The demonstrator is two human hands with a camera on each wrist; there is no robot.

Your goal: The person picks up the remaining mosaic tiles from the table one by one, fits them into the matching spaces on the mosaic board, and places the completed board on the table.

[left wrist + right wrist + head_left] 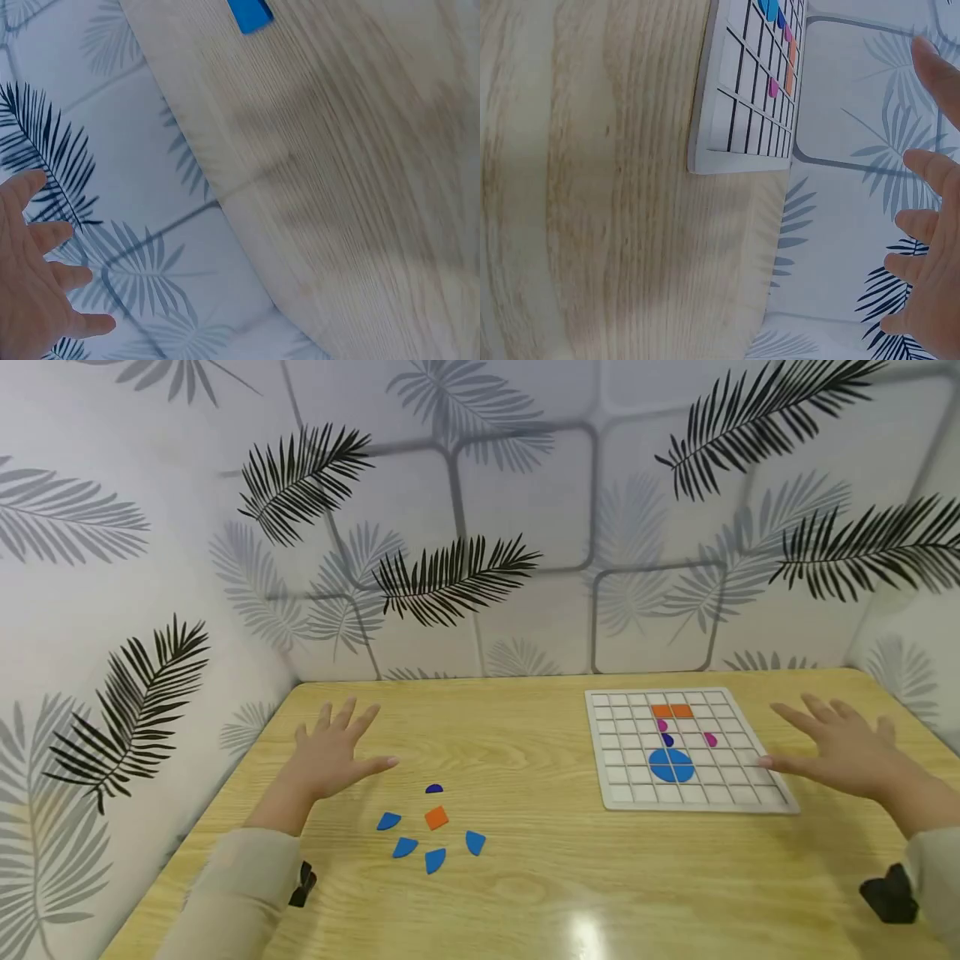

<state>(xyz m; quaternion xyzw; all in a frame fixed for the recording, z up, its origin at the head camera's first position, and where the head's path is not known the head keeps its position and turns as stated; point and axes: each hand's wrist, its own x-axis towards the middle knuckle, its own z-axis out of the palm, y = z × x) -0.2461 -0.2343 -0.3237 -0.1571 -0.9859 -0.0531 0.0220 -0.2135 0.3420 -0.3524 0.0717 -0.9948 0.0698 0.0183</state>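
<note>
My left hand (333,758) hovers over the left part of the table with its fingers spread, holding nothing. Nearest to it lie several loose blue quarter-circle pieces (405,847), an orange square (437,817) and a dark blue half-circle (434,789). My right hand (847,750), fingers spread and bare of any object, is beside the right edge of a white grid board (618,797); its thumb overlaps that edge in the head view. On the board are two orange squares (672,712), magenta half-circles (711,740), a dark blue half-circle (667,740) and a blue circle of quarter pieces (672,765).
The wooden table (525,877) backs onto a wall (525,627) with a leaf pattern, which also runs along the left side. A black strap piece (303,885) shows at the left wrist and another black piece (889,895) at the right.
</note>
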